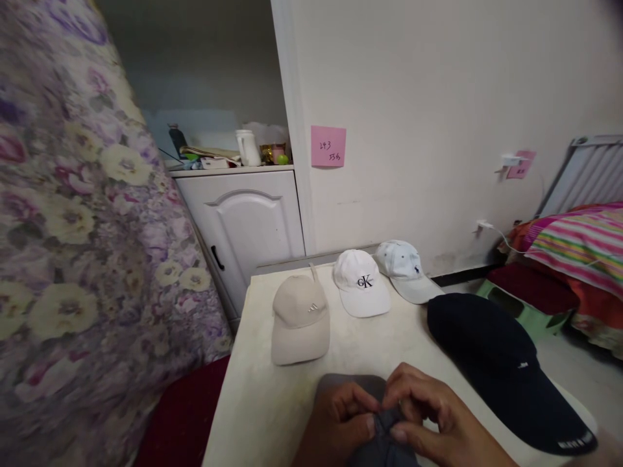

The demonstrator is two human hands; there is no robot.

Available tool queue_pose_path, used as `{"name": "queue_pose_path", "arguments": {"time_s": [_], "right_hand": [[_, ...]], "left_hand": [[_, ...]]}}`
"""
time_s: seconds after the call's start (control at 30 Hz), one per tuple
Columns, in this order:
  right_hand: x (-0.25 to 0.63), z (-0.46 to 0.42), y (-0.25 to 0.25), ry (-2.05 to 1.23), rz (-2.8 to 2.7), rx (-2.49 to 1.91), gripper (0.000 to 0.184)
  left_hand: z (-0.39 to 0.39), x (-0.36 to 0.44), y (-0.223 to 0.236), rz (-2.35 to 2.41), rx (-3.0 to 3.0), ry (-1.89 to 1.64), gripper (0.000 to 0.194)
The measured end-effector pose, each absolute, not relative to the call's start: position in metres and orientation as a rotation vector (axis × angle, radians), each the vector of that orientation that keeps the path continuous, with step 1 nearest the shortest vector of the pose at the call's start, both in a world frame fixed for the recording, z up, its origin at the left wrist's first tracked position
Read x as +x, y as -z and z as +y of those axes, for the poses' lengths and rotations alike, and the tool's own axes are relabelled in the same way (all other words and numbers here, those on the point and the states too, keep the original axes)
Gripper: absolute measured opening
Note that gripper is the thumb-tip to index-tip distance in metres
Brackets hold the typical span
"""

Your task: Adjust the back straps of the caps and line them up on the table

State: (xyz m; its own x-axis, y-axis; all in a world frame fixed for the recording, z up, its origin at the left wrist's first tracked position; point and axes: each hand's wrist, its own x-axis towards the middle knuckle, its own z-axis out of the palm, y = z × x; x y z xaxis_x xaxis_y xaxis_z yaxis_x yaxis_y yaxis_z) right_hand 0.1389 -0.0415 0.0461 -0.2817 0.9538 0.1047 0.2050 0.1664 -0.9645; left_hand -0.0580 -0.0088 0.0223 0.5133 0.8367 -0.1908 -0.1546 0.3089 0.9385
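Observation:
Both my hands pinch a dark grey cap (357, 384) at the table's near side. My left hand (341, 418) has thumb and fingers closed on its fabric, and my right hand (428, 408) grips it just to the right. Much of this cap is hidden behind the hands and cut off by the bottom edge. Beyond it rests a beige cap (299, 318), brim toward me. A white cap (357, 285) with dark letters and a pale blue cap (402, 269) sit farther back. Right of my right hand lies a navy cap (491, 350) with a long brim.
The cream-topped table (257, 389) stands by a white cabinet (257, 220) whose shelf holds a white jug (248, 148). A floral curtain (87, 227) hangs at left. Dark red seats flank the table. A striped bed (584, 233) and a green stool (501, 298) are at right.

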Motion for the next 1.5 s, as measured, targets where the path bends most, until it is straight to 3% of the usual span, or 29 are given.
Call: {"name": "queue_pose_path", "arguments": {"time_s": [0.2,0.53,0.93,1.17,1.27,1.37,1.5], "right_hand": [[0.136,-0.041,-0.045,-1.238,-1.602,-1.09,0.014],[0.139,-0.043,-0.037,-1.06,-1.767,-1.042,0.012],[0.13,-0.039,-0.024,-1.183,-1.636,-1.02,0.047],[0.112,-0.042,-0.026,-1.639,-1.314,-0.895,0.036],[0.11,-0.043,-0.023,-1.621,-1.287,-1.005,0.03],[0.11,-0.042,-0.019,-1.622,-1.272,-1.055,0.032],[0.11,-0.041,-0.017,-1.565,-1.319,-1.074,0.029]], "left_hand": [[-0.01,-0.059,-0.02,0.682,1.004,-0.745,0.027],[-0.009,-0.062,-0.026,0.743,1.018,-0.756,0.03],[-0.013,-0.062,-0.03,0.663,1.045,-0.816,0.023],[-0.016,-0.065,-0.036,0.733,1.228,-0.866,0.01],[-0.018,-0.066,-0.032,0.835,1.291,-0.879,0.012],[-0.019,-0.068,-0.028,0.952,1.271,-0.863,0.027],[-0.022,-0.071,-0.03,1.031,1.363,-0.803,0.02]]}}
